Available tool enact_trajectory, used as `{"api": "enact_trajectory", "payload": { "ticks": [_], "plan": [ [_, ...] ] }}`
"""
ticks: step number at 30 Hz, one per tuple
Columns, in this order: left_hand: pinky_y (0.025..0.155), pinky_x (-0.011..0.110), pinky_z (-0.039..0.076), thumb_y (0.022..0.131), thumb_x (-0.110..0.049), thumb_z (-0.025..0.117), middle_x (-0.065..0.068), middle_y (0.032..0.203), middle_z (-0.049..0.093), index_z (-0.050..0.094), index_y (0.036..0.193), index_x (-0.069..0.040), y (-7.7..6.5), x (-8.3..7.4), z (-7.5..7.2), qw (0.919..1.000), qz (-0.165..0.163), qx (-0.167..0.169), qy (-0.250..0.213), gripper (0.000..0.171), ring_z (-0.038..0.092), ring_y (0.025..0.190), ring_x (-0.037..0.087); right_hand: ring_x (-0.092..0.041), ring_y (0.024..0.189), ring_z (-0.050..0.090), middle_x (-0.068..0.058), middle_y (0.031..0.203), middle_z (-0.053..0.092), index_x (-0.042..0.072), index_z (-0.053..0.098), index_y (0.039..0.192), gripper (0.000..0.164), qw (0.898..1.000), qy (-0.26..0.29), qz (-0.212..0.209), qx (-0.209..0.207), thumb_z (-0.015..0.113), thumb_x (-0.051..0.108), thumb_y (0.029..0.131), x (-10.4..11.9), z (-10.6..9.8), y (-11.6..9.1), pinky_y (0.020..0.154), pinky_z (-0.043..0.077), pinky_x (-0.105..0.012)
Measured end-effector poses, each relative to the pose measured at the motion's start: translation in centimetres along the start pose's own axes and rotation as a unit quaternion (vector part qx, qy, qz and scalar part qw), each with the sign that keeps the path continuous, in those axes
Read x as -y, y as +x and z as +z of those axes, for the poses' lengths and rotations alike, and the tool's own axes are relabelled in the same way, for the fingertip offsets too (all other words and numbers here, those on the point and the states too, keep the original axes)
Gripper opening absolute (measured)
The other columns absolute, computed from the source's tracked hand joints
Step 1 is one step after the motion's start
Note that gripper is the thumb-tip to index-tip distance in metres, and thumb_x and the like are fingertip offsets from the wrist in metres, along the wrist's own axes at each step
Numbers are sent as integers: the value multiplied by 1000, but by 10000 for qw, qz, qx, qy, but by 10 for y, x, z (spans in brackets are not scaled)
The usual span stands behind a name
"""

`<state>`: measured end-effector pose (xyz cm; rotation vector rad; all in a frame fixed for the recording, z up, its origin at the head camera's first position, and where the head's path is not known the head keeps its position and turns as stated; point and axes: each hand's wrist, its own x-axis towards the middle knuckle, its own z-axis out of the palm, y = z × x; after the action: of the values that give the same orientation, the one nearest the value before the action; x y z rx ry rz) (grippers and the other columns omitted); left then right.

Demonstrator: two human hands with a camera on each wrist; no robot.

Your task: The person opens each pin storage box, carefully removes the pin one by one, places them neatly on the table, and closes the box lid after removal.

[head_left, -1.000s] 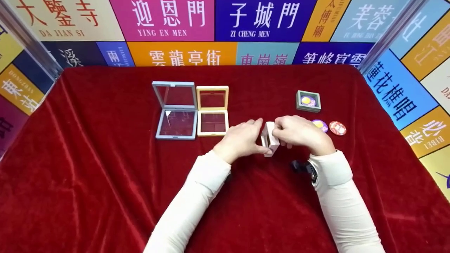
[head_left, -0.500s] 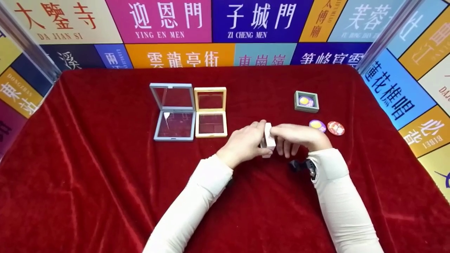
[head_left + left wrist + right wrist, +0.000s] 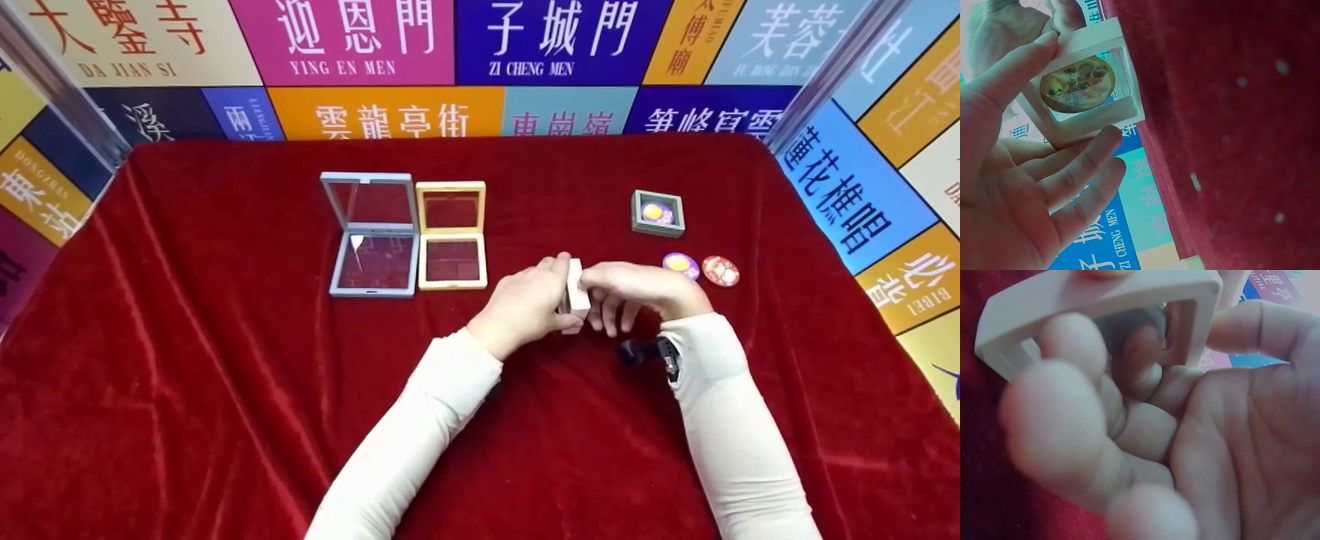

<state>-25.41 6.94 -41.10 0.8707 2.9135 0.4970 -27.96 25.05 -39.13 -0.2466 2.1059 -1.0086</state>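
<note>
Between both hands stands a small pale pink display frame on its edge, narrow side toward the head camera. My left hand grips it from the left, with the thumb at the near end and fingers at the far end. In the left wrist view, a round gold-rimmed badge with a coloured picture shows inside the frame's clear window. My right hand holds the frame's right side. The right wrist view shows its curled fingers at the window side, the thumb on the other side.
Left of the hands lie an open blue display frame and an open yellow one. At right, a green display frame holds a purple badge. Another purple badge and a red badge lie before it on red cloth.
My right hand has gone from a closed fist at the frame's far top to a flatter hold, fingers hanging on its right. The left hand's fingers have drawn closer around the frame.
</note>
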Motion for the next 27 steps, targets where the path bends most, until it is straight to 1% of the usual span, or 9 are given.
{"api": "enact_trajectory", "payload": {
  "ticks": [6, 9, 11, 14, 16, 19, 21, 24, 27],
  "plan": [
    [86, 38, 54, 81, -45, 71, 7, 130, 57, 35, 143, -2, 0, -1, 0, 10000, 5, -49, 2, 84, 62, 112, 22, -13, 53, 60, -1, 67, 65, 7, 62, 88, 32, 9999, 37, -105, -32, 35, 24, 92, 2, 0, 0, 44, 45, -23],
    [86, 38, 54, 81, -45, 71, 8, 130, 56, 35, 143, -2, 0, -1, -1, 10000, 8, -16, -15, 84, 62, 112, 23, -14, 53, 59, -2, 65, 64, 8, 62, 87, 34, 9999, -29, 35, -108, 35, 28, 93, 3, 1, 2, 45, 45, -24],
    [86, 38, 54, 81, -45, 71, 8, 130, 56, 35, 143, -2, 0, -1, -1, 10000, -3, 9, 1, 84, 62, 112, 23, -15, 52, 59, -3, 64, 63, 8, 62, 86, 35, 9996, -183, 144, -182, 35, 29, 93, 4, 2, 3, 45, 46, -25],
    [85, 39, 55, 80, -45, 71, 8, 131, 56, 35, 143, -3, 0, -1, -1, 10000, -14, 26, 63, 84, 62, 111, 23, -16, 51, 59, -5, 65, 62, 9, 63, 86, 37, 9960, -665, 294, -509, 36, 33, 92, 9, 5, 2, 46, 47, -29],
    [84, 39, 55, 80, -45, 72, 7, 130, 57, 36, 142, -4, 1, 0, -1, 10000, -17, -3, 84, 82, 63, 110, 23, -18, 50, 59, -7, 66, 62, 9, 62, 85, 36, 9899, -1094, 334, -841, 37, 34, 91, 13, 8, -1, 47, 49, -32],
    [83, 40, 55, 80, -44, 72, 7, 127, 58, 37, 141, -4, 1, -1, -1, 10000, 3, -16, 90, 81, 63, 109, 23, -20, 50, 59, -9, 66, 62, 8, 60, 84, 34, 9751, -1788, 346, -1269, 39, 34, 89, 20, 13, -5, 47, 50, -35],
    [82, 40, 55, 79, -44, 72, 6, 126, 58, 37, 141, -5, 1, -1, -1, 10000, 7, -10, 92, 81, 63, 108, 22, -21, 50, 60, -9, 65, 63, 8, 59, 81, 32, 9644, -2177, 375, -1453, 39, 32, 87, 23, 15, -7, 46, 49, -35],
    [82, 40, 55, 79, -45, 73, 6, 125, 58, 37, 141, -5, 0, -1, -2, 10000, 2, 27, 88, 83, 63, 108, 22, -21, 50, 60, -8, 62, 62, 9, 57, 84, 29, 9498, -2589, 466, -1692, 41, 33, 85, 26, 15, -10, 46, 45, -33],
    [83, 40, 55, 78, -46, 73, 5, 127, 57, 36, 142, -5, 0, -1, -2, 10000, -20, 30, 48, 85, 63, 109, 22, -20, 52, 59, -6, 60, 59, 10, 56, 91, 27, 9397, -2756, 484, -1968, 44, 33, 85, 27, 12, -14, 50, 43, -31]
  ]
}}
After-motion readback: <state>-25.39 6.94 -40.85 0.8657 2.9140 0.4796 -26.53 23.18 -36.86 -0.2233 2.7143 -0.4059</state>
